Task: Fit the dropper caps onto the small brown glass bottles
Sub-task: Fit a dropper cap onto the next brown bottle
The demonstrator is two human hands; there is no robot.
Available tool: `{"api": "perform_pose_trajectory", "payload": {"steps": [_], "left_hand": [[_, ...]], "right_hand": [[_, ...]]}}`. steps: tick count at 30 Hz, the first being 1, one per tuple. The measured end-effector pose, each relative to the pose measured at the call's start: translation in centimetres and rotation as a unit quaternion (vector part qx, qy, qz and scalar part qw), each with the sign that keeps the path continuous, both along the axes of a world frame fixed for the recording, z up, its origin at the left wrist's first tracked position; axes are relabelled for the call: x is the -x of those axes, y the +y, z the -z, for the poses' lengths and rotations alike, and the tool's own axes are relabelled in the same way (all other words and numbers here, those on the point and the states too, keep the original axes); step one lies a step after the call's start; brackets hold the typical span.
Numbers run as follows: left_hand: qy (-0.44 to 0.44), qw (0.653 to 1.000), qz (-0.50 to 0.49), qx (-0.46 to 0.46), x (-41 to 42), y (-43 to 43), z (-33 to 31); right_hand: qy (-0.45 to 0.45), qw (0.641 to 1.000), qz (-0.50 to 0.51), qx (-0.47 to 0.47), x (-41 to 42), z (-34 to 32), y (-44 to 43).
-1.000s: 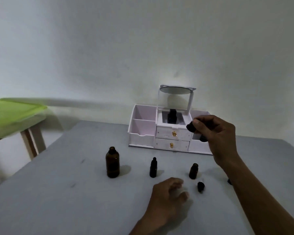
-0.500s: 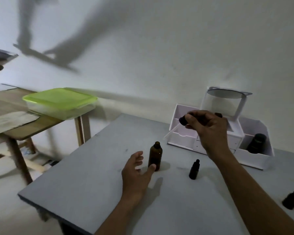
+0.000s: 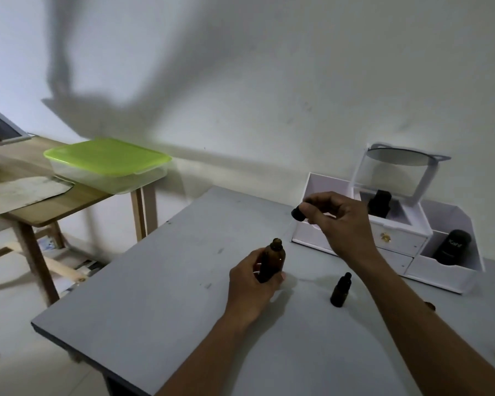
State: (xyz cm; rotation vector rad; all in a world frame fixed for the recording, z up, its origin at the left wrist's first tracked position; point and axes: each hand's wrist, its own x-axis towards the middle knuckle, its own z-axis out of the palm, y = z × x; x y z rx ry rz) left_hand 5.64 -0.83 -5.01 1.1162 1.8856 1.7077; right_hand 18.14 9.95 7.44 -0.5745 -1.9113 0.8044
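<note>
Brown glass bottle, top open, is now held by the left hand, which lay open beside it a moment ago. Its fingers curl round the bottle near the middle of the counter. The right hand hangs at 1 o'clock from the bottle, pinching a black dropper cap. The cap can likely go on next.
</note>
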Motion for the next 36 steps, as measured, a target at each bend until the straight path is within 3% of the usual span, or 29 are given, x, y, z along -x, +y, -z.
{"api": "perform_pose_trajectory", "payload": {"steps": [9, 27, 36], "left_hand": [[0.006, 1.0, 0.005, 0.001, 0.3, 0.0, 0.3], [0.001, 1.0, 0.003, 0.01, 0.3, 0.3, 0.2], [-0.002, 1.0, 0.001, 0.012, 0.2, 0.2, 0.1]], "right_hand": [[-0.11, 0.993, -0.038, -0.004, 2.2, 2.4, -0.5], [-0.113, 0.993, -0.015, -0.027, 2.4, 3.0, -0.4], [-0.058, 0.998, -0.035, -0.021, 1.8, 0.6, -1.0]]}}
